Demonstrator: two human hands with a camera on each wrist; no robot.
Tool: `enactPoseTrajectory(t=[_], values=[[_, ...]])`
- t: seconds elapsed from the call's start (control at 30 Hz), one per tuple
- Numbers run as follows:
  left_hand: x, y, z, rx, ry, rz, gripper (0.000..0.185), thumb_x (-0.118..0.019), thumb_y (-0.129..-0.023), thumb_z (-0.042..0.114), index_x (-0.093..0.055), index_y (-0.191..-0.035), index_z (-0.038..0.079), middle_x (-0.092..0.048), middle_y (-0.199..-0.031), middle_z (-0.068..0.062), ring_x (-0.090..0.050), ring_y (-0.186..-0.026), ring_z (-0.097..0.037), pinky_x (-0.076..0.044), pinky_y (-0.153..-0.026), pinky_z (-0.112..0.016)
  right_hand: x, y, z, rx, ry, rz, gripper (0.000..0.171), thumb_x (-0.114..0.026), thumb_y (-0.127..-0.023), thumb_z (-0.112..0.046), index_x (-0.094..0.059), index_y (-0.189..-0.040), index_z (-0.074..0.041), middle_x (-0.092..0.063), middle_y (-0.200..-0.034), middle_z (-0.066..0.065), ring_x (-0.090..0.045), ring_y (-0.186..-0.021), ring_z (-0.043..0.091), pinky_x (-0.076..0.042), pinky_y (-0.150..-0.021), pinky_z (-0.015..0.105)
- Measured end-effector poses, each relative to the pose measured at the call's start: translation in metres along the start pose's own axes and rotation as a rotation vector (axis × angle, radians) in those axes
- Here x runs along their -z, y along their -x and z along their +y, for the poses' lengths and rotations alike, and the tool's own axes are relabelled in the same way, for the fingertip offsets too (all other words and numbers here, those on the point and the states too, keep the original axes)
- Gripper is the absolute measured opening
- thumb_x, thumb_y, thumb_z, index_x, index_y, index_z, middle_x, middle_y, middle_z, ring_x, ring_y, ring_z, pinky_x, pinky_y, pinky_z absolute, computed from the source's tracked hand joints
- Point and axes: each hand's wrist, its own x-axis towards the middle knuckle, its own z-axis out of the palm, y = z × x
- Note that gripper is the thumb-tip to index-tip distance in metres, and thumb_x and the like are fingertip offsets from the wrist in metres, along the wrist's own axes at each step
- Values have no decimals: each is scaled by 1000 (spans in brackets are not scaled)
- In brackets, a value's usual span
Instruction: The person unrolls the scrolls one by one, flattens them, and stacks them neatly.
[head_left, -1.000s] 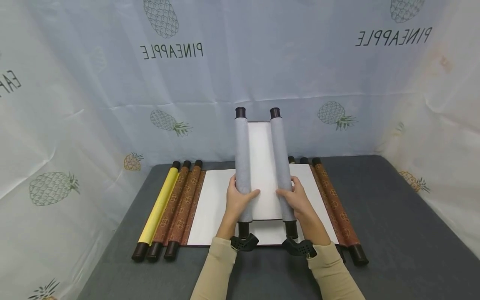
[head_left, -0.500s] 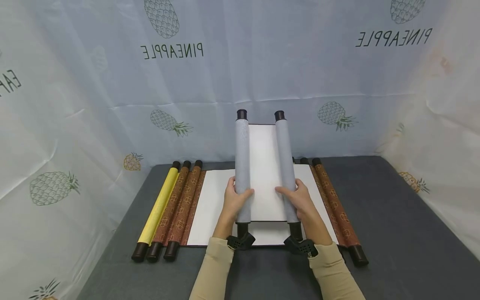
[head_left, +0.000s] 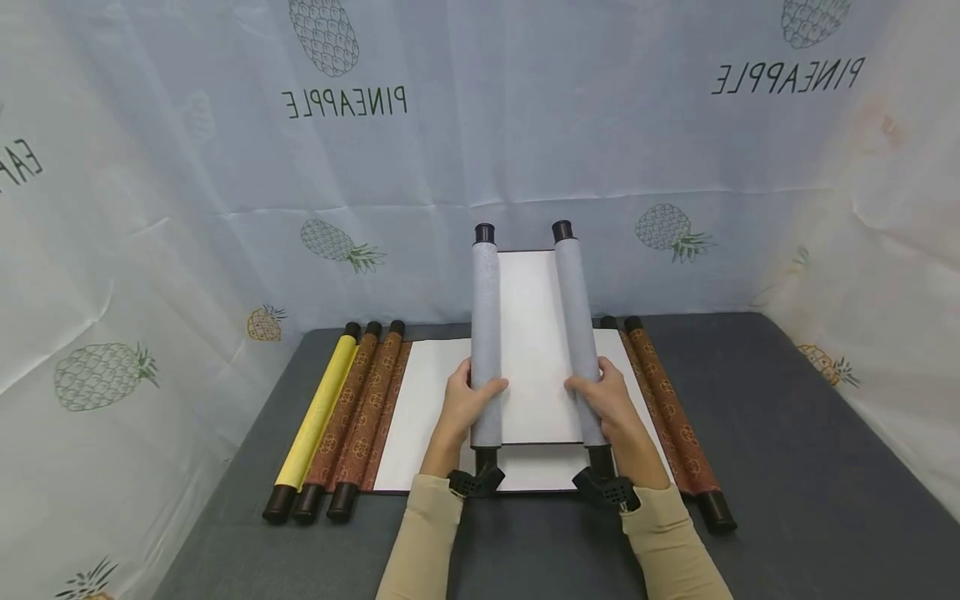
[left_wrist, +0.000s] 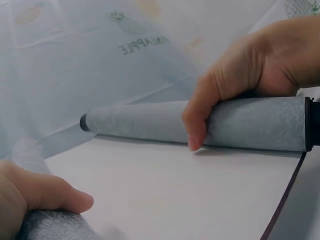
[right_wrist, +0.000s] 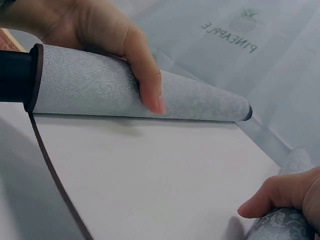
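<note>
- A pale curtain (head_left: 525, 125) printed with pineapples hangs behind and to both sides of a dark grey table (head_left: 787, 433).
- An open scroll (head_left: 427, 400) lies flat on the table, white face up, with brown patterned rolls at both ends.
- A yellow scroll (head_left: 318, 412) and a rolled brown scroll (head_left: 347, 421) lie just left of it, side by side.
- A grey scroll (head_left: 534, 333) is held tilted up above the open one, partly unrolled, with a white sheet showing between its two grey rolls.
- The left hand (head_left: 467, 402) wraps its fingers round the near part of the left roll (head_left: 486, 333), thumb lying over the front.
- The right hand (head_left: 611, 398) grips the right roll (head_left: 579, 325) the same way, thumb on top.
- Black end caps stick out below both hands.
</note>
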Motion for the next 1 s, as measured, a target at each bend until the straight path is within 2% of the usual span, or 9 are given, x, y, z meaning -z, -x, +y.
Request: enactPoseTrajectory(t=[0.07,0.2,0.33,0.47,0.57,0.67,0.8,1.0], values=[[1,-1,-4,-17,-5,1,59,-66,-86,13,-44,-138,-5,-54,-132,-27,-56,-117,-39,-47,-96,-53,1,0,1,7,7,1,64,-57,-86,-9,-31,-143,3,-39,-140,30,-43,-122,42,-38,-101,58],[3,-14,-25,-24,-18,6,61,-70,-85,16,-46,-138,-2,-56,-131,-25,-57,-116,-37,-48,-95,-52,5,1,3,15,12,9,61,-60,-88,-11,-37,-143,4,-43,-139,29,-45,-120,40,-40,-97,52],[6,-17,-26,-26,-13,-3,67,-68,-86,13,-39,-144,0,-53,-135,-26,-54,-122,-40,-45,-99,-56,9,1,2,31,35,19,61,-64,-87,-13,-42,-141,5,-47,-137,30,-50,-115,38,-44,-90,44],[6,-18,-26,-19,16,-37,73,-61,-90,9,-22,-151,3,-39,-147,-26,-42,-134,-44,-35,-107,-63,13,2,0,47,70,12,62,-66,-86,-15,-44,-139,6,-50,-135,31,-54,-112,39,-47,-85,41],[5,-18,-26,-14,34,-56,74,-56,-92,7,-13,-153,3,-28,-154,-25,-32,-140,-45,-27,-110,-66,15,2,0,33,79,-15,65,-66,-87,-15,-39,-142,7,-48,-138,33,-54,-116,43,-48,-89,46],[3,-16,-25,-10,52,-52,75,-54,-92,6,-10,-154,3,-25,-155,-24,-28,-142,-45,-24,-111,-67,16,3,-2,12,75,-44,67,-64,-89,-13,-33,-145,7,-42,-142,35,-50,-123,47,-45,-96,55],[0,-16,-24,4,59,-10,76,-56,-89,7,-14,-153,4,-29,-153,-25,-33,-139,-45,-28,-109,-67,15,3,-4,-8,62,-68,67,-57,-92,-10,-23,-148,8,-33,-148,35,-41,-130,51,-36,-105,63],[-7,-17,-23,24,40,85,79,-62,-81,12,-25,-149,2,-40,-145,-25,-46,-129,-42,-39,-102,-61,11,3,-5,-9,39,-63,65,-49,-95,-10,-18,-149,10,-29,-148,35,-36,-132,48,-30,-109,63]])
